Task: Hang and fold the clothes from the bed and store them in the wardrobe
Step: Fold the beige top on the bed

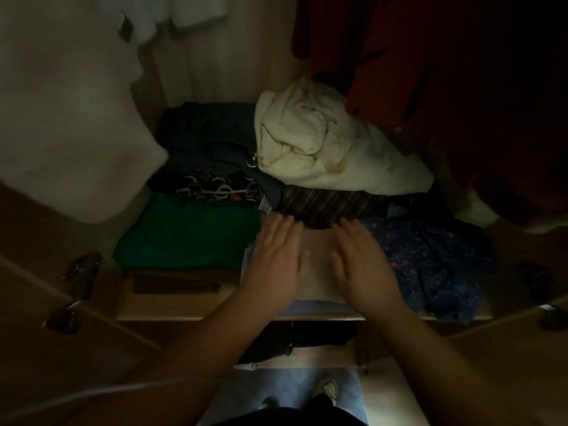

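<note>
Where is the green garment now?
Head view: the green garment lies folded at the left front of the shelf, just left of the left hand.

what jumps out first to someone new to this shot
The left hand and the right hand lie flat, side by side, on a pale folded cloth at the front of the wardrobe shelf. Behind them a big cream bundle sits on dark clothes, brightest in the dim picture. A green folded top lies left of the hands, a blue speckled garment right.
</note>
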A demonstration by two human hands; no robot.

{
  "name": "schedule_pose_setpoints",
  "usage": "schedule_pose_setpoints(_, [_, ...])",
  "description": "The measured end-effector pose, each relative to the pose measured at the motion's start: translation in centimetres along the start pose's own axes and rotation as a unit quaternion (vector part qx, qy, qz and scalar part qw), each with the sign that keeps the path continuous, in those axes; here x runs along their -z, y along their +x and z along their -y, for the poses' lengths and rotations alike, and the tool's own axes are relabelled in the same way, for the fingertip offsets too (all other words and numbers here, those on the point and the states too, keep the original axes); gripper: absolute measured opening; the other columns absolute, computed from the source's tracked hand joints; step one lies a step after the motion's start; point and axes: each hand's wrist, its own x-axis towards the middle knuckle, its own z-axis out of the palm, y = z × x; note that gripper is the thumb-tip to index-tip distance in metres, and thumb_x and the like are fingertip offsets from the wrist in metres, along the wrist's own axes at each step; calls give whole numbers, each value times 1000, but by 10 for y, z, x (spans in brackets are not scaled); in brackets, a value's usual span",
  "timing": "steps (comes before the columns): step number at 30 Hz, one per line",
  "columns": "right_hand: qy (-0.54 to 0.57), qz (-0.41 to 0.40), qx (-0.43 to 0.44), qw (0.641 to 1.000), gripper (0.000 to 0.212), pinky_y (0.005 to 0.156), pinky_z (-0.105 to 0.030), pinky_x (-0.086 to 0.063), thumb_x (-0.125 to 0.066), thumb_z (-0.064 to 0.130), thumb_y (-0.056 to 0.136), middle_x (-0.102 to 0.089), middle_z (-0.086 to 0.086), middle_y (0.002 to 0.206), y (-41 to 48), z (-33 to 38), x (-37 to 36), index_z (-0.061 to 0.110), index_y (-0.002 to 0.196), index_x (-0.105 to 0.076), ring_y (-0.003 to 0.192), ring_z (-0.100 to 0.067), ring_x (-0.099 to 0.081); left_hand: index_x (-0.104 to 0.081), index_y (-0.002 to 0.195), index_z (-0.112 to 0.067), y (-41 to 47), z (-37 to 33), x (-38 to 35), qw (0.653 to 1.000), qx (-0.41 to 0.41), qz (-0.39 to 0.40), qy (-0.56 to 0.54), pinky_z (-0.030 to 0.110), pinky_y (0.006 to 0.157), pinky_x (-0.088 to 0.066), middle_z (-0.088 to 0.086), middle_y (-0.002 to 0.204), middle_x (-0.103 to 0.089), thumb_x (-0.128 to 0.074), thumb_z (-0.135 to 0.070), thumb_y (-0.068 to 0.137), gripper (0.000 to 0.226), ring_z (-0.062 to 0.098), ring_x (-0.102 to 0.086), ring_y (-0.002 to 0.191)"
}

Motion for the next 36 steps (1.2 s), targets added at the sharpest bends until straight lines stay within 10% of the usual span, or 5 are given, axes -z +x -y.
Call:
schedule_pose_setpoints(5, [17,122,-77,989,56,122,-39,-17,-46,31,103,-33,-18,156,-17,-5,-36,2,150,-35,147,-29,-28,-20,158,-24,-13,10,-48,985,23,111,131,43,123,5,2,165,-20,-26,-55,99,67,21,-11,152])
schedule_pose_setpoints(15, [-33,107,-99,989,57,122,-40,-12,-35,38,103,-29,-9,160,-43,-4,12,12,153,-32,150,-25,-17,-9,159,-24,-4,-35,-15,982,18,165,88,50,121,-9,6,166,-9,-32,-47,102,66,24,-6,152])
schedule_pose_setpoints(21, [-63,2,-237,970,60,120,-45,-23,-41,40,99,-30,-10,160,-162,-23,110,17,153,-33,150,-27,-20,-10,157,-31,-51,-153,-20,977,-125,170,42,51,122,-11,5,166,-12,-26,-56,98,66,28,-7,152])
schedule_pose_setpoints(30, [-105,-75,-472,872,60,119,-45,-27,-59,27,92,-39,-14,154,-473,3,212,10,147,-44,145,-33,-32,-13,157,-32,-232,-362,-64,897,-367,248,8,49,121,-13,3,165,-18,-27,-58,97,67,27,-11,152])
schedule_pose_setpoints(36, [-143,-123,-649,737,58,120,-43,-24,-51,34,98,-35,-9,158,-695,90,257,17,151,-39,148,-30,-27,-13,157,-32,-423,-483,-88,791,-520,322,-17,48,122,-12,4,165,-16,-30,-57,97,67,26,-10,152])
